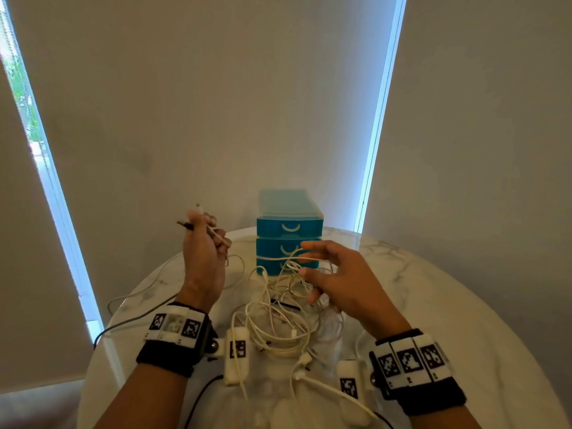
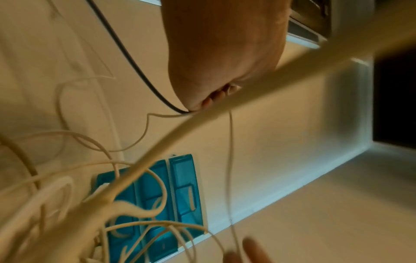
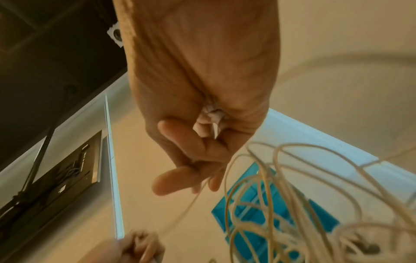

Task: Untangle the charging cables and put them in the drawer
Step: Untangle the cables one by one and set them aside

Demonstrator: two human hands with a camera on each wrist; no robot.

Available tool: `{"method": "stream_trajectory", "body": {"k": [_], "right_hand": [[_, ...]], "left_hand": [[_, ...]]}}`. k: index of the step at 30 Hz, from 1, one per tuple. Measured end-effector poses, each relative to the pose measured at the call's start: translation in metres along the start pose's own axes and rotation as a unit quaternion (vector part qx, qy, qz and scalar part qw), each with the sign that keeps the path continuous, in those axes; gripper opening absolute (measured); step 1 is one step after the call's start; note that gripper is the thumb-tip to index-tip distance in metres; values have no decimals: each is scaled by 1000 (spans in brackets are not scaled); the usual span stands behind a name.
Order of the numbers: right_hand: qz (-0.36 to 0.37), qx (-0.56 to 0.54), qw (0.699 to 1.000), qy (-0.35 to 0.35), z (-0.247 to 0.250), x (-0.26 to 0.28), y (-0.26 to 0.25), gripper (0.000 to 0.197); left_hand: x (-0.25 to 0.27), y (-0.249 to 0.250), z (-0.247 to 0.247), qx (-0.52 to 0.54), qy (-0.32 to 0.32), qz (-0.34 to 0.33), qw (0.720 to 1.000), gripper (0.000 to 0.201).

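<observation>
Two hands are up over the round marble table (image 1: 433, 289), and I read the scene from the left. A dark cable (image 1: 130, 320) trails off the table's left edge and rises to my left hand (image 1: 202, 252), which is raised above the tabletop and clenched around several cable ends: a dark plug and a white plug stick out above its fingers. From the left wrist view, the dark cable and thin white strands run into that closed fist. At the centre, the tangle of white charging cables (image 1: 278, 314) lies heaped on the table, its loops crossing one another, with a few connectors lying loose at the near side. Behind the heap stands the blue drawer unit (image 1: 289, 230), three drawers stacked, all pushed in. To the right, my right hand (image 1: 337, 274) hovers over the tangle with its fingers spread and loosely bent; a white strand runs across them, lifted in front of the drawers. I cannot tell whether the fingers truly pinch it.
</observation>
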State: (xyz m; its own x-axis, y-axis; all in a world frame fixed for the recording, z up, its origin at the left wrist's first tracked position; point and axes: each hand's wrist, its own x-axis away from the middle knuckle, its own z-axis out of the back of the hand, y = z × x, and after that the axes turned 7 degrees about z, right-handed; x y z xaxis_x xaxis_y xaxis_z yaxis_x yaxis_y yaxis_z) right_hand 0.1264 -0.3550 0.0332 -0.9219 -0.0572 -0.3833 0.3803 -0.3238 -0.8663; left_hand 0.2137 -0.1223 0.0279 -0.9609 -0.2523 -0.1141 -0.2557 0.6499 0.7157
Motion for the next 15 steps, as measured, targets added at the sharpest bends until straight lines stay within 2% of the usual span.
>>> {"method": "stream_trajectory", "body": {"k": [3,5,8,10,13,15], "right_hand": [[-18,51,998,26,20,-2,6,29],[-24,67,997,43,30,-3,10,19],[1,77,994,79,38,-3,10,8],[16,72,994,83,36,-2,7,7],[13,105,994,-18,27,0,4,26],[6,193,978,-84,22,0,10,37]], "left_hand": [[-14,6,13,78,30,6,996,31],[-20,8,20,119,35,6,992,34],[-24,6,23,149,35,10,988,41],[-20,5,18,158,23,19,987,42],[-11,6,8,157,3,21,987,43],[-10,7,7,133,-3,17,991,44]]}}
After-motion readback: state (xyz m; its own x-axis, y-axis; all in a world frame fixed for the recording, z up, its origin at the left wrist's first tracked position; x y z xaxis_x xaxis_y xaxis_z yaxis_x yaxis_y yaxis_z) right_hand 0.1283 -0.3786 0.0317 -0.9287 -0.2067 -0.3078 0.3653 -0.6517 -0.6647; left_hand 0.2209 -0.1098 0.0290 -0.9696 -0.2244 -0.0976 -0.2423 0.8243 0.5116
